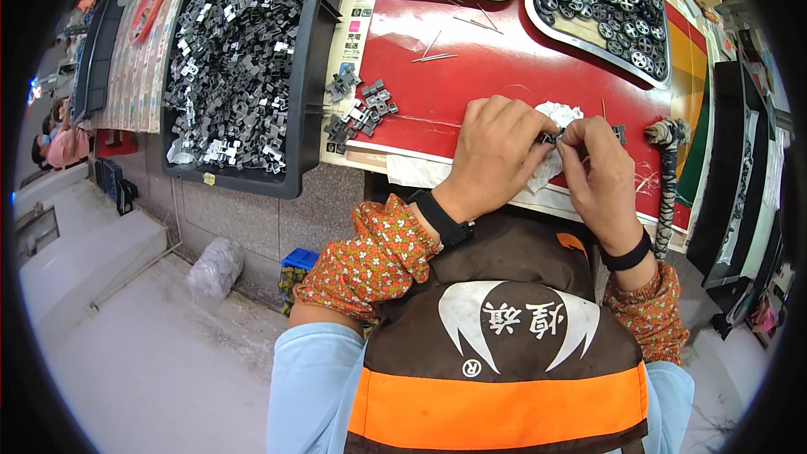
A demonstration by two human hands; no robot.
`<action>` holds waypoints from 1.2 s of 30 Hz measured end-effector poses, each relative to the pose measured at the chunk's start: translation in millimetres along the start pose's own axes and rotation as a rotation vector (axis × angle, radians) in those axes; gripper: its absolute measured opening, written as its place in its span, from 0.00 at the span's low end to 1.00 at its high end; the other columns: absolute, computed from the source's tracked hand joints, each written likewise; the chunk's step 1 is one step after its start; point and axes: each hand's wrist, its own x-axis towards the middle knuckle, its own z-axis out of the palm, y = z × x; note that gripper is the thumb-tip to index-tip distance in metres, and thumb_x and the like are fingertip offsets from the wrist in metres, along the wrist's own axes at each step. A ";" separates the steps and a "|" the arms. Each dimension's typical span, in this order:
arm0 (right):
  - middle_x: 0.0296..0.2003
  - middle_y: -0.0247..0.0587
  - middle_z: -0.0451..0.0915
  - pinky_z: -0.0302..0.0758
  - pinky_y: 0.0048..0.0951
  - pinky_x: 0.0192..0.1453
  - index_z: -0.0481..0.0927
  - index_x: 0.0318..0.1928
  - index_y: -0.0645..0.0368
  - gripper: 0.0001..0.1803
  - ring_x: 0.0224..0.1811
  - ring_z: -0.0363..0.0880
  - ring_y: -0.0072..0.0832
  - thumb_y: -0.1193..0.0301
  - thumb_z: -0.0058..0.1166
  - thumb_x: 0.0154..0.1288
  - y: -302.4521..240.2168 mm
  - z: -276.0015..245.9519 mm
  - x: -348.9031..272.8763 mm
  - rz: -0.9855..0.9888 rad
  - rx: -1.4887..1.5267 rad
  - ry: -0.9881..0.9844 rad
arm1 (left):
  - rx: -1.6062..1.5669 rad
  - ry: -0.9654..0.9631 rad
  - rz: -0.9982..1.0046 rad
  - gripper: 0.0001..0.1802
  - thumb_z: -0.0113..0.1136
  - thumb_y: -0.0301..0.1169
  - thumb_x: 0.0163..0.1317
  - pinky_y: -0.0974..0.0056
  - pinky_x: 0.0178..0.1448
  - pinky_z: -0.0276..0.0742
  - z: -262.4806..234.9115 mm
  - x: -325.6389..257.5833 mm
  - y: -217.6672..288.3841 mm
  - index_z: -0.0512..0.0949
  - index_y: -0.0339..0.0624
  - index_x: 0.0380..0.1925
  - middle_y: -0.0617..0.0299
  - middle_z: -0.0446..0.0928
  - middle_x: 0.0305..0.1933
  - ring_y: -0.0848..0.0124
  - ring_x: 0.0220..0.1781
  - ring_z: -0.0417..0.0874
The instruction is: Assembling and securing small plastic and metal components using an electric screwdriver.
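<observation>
At the glossy red table (471, 59), I saw remotely one cluster of angular grey plastic clips (366, 111); then the left hand (496, 150) pinched one small dark part (550, 137), the right hand (602, 175) grasping it too, near crumpled white paper (561, 112).

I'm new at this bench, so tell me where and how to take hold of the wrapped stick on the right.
Probably best around the middle of the wrapped stick, coming from above on its right side. That stretch is slim and nearly straight, while the far end swells into a bulky head, and the right hand is close on the stick's left.
</observation>
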 end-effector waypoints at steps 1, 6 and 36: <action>0.38 0.49 0.80 0.80 0.44 0.39 0.76 0.45 0.62 0.10 0.37 0.85 0.51 0.83 0.63 0.69 0.3 0.0 0.9 -0.002 0.006 0.003 | -0.001 -0.002 0.000 0.15 0.76 0.29 0.58 0.50 0.56 0.70 0.5 0.1 -0.1 0.85 0.49 0.45 0.63 0.81 0.41 0.57 0.49 0.80; 0.38 0.49 0.80 0.80 0.44 0.40 0.76 0.45 0.62 0.10 0.37 0.85 0.51 0.83 0.63 0.69 1.2 1.3 -1.1 0.002 0.003 0.004 | 0.015 0.005 0.002 0.14 0.76 0.28 0.57 0.51 0.56 0.70 0.8 0.1 1.0 0.86 0.49 0.44 0.63 0.81 0.41 0.58 0.49 0.81; 0.41 0.47 0.78 0.78 0.44 0.41 0.76 0.45 0.62 0.10 0.37 0.81 0.48 0.80 0.62 0.67 -0.5 -5.5 6.0 0.138 0.053 -0.042 | 0.338 -0.164 0.079 0.12 0.73 0.31 0.60 0.46 0.69 0.62 -28.1 -9.2 3.4 0.83 0.54 0.44 0.69 0.82 0.53 0.63 0.59 0.78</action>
